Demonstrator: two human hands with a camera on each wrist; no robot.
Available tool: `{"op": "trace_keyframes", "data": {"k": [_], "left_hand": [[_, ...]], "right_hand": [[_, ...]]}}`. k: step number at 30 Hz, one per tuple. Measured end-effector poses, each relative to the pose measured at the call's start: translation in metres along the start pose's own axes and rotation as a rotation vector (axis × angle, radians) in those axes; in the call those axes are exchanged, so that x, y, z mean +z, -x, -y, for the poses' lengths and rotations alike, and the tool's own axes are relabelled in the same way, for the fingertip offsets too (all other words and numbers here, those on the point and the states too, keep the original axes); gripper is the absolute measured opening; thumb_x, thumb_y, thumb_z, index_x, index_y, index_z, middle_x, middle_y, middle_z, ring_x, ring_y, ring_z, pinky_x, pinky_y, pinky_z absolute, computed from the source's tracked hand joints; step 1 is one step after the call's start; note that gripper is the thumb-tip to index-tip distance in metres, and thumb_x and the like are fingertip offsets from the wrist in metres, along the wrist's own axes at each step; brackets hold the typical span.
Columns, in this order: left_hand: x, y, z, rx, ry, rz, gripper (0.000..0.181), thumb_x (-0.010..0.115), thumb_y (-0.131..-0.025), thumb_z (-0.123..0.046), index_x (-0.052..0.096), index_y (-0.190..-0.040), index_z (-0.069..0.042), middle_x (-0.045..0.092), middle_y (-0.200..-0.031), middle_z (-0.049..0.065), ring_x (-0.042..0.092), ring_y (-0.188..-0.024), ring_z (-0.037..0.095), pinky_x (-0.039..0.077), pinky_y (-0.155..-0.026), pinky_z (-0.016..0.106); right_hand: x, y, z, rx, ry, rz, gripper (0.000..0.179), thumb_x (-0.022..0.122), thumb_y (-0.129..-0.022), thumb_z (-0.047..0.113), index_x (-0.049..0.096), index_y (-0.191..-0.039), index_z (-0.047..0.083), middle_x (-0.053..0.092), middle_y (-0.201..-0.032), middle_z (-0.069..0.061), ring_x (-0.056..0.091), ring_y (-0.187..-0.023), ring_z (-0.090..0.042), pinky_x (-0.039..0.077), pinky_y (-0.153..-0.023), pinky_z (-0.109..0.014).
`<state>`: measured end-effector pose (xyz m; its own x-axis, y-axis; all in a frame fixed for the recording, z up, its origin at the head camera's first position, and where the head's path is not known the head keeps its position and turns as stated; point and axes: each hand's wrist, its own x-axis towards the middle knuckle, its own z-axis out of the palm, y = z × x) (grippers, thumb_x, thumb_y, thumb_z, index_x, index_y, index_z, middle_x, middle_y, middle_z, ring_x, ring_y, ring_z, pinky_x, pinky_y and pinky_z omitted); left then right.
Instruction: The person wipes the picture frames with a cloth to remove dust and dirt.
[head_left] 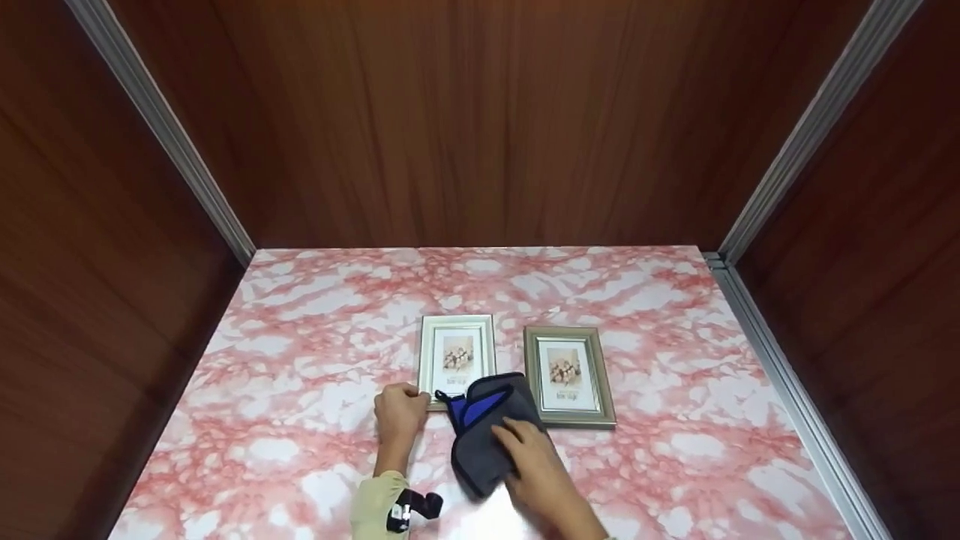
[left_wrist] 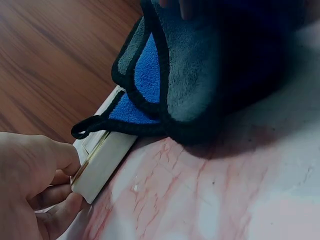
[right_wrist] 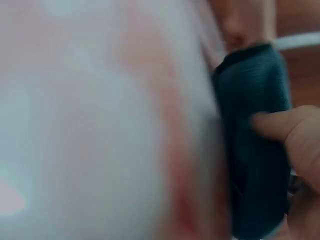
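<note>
A cream-white picture frame (head_left: 426,352) lies on the table, its lower left corner pinched between the thumb and fingers of my left hand (head_left: 401,414). In the left wrist view that corner of the frame (left_wrist: 102,170) shows a pale, stepped edge. My right hand (head_left: 538,469) grips a folded grey cloth (head_left: 484,450) with black edging, a blue inner side and a small hanging loop. The cloth overlaps the frame's lower right part. Seen from the right wrist, the thumb (right_wrist: 280,125) presses on the cloth's side.
A second picture frame (head_left: 606,375), bronze-gold, lies face up to the right of the cloth. The table (head_left: 300,420) has a red and white marbled top. Dark wood-grain panels (head_left: 480,135) enclose it at the back and both sides, with metal rails (head_left: 787,405) along the corners.
</note>
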<state>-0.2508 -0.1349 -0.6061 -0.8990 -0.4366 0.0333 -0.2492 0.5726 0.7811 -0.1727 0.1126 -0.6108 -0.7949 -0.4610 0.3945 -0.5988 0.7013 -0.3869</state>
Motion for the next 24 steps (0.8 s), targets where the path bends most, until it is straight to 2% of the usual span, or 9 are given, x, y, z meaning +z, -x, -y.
{"op": "trace_keyframes", "data": {"k": [2,5,8,10,13,15,17,20,24], "left_hand": [[0.0,-0.001,0.0,0.0,0.002,0.024,0.006,0.076,-0.07,-0.019,0.076,-0.074,-0.015,0.069,-0.075,0.002,0.065,-0.074,0.025,0.052,-0.064,0.042],[-0.002,-0.006,0.001,0.014,0.031,0.055,0.006,0.076,-0.07,-0.016,0.077,-0.076,-0.013,0.07,-0.075,0.002,0.065,-0.073,0.023,0.053,-0.065,0.041],[-0.007,-0.012,0.003,0.05,0.056,0.103,0.006,0.076,-0.072,-0.012,0.076,-0.077,-0.009,0.07,-0.076,0.004,0.066,-0.073,0.023,0.054,-0.069,0.041],[-0.012,-0.018,0.003,0.077,0.041,0.152,0.005,0.076,-0.073,-0.011,0.076,-0.077,-0.008,0.071,-0.076,0.004,0.067,-0.074,0.024,0.054,-0.071,0.042],[-0.02,-0.03,-0.001,0.078,-0.024,0.231,0.009,0.076,-0.075,-0.017,0.076,-0.079,-0.008,0.07,-0.078,0.004,0.066,-0.078,0.025,0.053,-0.073,0.042],[-0.022,-0.042,-0.008,0.098,-0.065,0.263,0.015,0.074,-0.078,-0.02,0.075,-0.083,-0.006,0.07,-0.081,0.006,0.066,-0.08,0.026,0.053,-0.074,0.043],[-0.022,-0.057,-0.018,0.115,-0.082,0.286,0.021,0.071,-0.08,-0.021,0.074,-0.091,-0.004,0.07,-0.088,0.01,0.065,-0.084,0.029,0.052,-0.075,0.044],[-0.017,-0.082,-0.031,0.168,-0.086,0.285,0.027,0.067,-0.085,-0.018,0.071,-0.106,0.0,0.07,-0.1,0.016,0.065,-0.092,0.032,0.051,-0.081,0.045],[-0.007,-0.111,-0.042,0.22,-0.123,0.32,0.037,0.061,-0.091,-0.014,0.062,-0.125,0.0,0.065,-0.118,0.018,0.06,-0.109,0.034,0.047,-0.092,0.045]], "right_hand": [[0.006,0.002,0.004,0.004,0.071,0.028,0.071,0.075,-0.062,0.001,0.059,-0.131,0.008,0.054,-0.132,-0.016,0.051,-0.116,-0.033,0.042,-0.094,-0.049],[0.011,0.001,0.008,-0.014,0.151,0.038,0.06,0.074,-0.064,0.004,0.065,-0.123,0.009,0.061,-0.122,-0.013,0.053,-0.105,-0.031,0.044,-0.085,-0.045],[0.009,-0.003,0.008,-0.054,0.151,-0.035,0.048,0.071,-0.065,0.003,0.068,-0.113,0.007,0.066,-0.105,-0.006,0.056,-0.092,-0.025,0.045,-0.078,-0.041],[0.002,-0.004,0.007,-0.047,0.048,-0.138,0.047,0.069,-0.063,-0.002,0.068,-0.109,0.007,0.067,-0.099,-0.002,0.056,-0.088,-0.022,0.045,-0.077,-0.038],[-0.013,-0.003,0.007,-0.007,-0.193,-0.313,0.055,0.065,-0.059,-0.013,0.066,-0.11,0.007,0.066,-0.101,0.0,0.058,-0.091,-0.019,0.046,-0.082,-0.033],[-0.024,-0.003,0.01,0.036,-0.336,-0.418,0.056,0.064,-0.061,-0.02,0.065,-0.11,0.007,0.065,-0.102,0.0,0.059,-0.093,-0.018,0.045,-0.085,-0.029],[-0.036,-0.003,0.015,0.095,-0.426,-0.505,0.054,0.062,-0.064,-0.024,0.065,-0.109,0.005,0.066,-0.101,0.0,0.061,-0.092,-0.017,0.046,-0.085,-0.024],[-0.055,-0.009,0.029,0.234,-0.512,-0.58,0.04,0.06,-0.072,-0.025,0.065,-0.104,-0.001,0.067,-0.093,-0.004,0.061,-0.087,-0.015,0.046,-0.08,-0.02],[-0.081,-0.024,0.05,0.451,-0.619,-0.596,0.021,0.056,-0.086,-0.016,0.062,-0.104,-0.006,0.065,-0.09,-0.01,0.058,-0.083,-0.014,0.047,-0.075,-0.021]]}}
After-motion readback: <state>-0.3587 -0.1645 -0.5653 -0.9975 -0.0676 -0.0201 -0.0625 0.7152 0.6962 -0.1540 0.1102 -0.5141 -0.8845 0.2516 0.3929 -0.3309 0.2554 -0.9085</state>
